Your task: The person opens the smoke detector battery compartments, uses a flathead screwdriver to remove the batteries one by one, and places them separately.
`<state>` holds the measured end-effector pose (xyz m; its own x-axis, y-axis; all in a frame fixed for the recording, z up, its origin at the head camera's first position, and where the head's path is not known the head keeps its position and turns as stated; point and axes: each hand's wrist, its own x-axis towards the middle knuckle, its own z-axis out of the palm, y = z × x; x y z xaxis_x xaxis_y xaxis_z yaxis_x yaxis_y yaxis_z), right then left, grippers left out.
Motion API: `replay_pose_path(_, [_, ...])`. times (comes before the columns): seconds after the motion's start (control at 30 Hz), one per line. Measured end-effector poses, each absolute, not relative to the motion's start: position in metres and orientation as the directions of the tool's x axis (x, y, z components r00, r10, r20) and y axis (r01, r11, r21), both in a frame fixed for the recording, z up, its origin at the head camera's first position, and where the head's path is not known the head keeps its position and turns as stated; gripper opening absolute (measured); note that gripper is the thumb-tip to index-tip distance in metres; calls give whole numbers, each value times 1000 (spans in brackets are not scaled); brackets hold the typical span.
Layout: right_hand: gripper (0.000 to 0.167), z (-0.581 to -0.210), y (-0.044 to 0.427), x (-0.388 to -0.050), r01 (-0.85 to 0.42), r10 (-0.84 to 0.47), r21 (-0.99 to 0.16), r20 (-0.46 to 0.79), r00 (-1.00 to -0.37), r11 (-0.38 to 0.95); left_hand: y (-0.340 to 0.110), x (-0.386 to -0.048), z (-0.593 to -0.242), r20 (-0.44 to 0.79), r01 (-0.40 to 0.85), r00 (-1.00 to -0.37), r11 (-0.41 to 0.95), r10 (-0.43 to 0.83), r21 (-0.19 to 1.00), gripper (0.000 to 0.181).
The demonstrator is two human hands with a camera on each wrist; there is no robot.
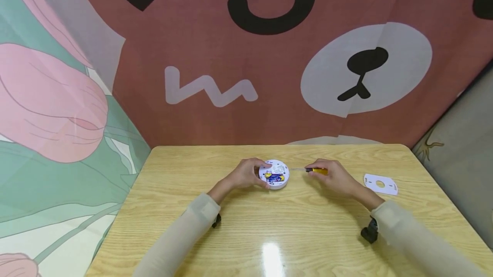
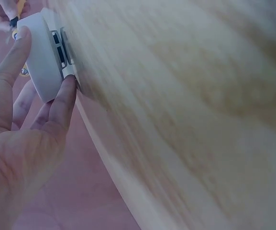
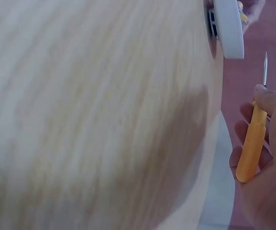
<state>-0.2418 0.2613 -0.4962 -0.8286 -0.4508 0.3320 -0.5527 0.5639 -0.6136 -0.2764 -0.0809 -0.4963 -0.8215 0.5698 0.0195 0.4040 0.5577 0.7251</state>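
Gripping the round white device, my left hand appears near the centre of the head view, over the wooden table; batteries show in its face. My right hand grasps a yellow-handled screwdriver, tip just beside the device. Farther right lies a white plate. Left wrist view: my thumb and fingers clasp the device's edge. Right wrist view: my fingers curl round the screwdriver's handle.

The device is white, the screwdriver yellow-orange (partly black), the table tan wood-grain.
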Motion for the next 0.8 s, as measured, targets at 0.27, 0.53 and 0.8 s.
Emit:
replay_pose_path(0.27, [24, -489, 281, -259, -608, -452, -526, 407, -794, 595, -81, -278, -498, 24, 401, -827, 559, 562, 725, 72])
replay_pose_path(0.53, [23, -484, 296, -276, -589, -447, -510, 384, -808, 627, -81, -277, -497, 21, 401, -829, 567, 559, 720, 72])
replay_pose_path(0.8, [21, -476, 313, -287, -539, -403, -476, 362, -840, 695, -80, -276, -495, 21, 409, -827, 576, 562, 708, 70])
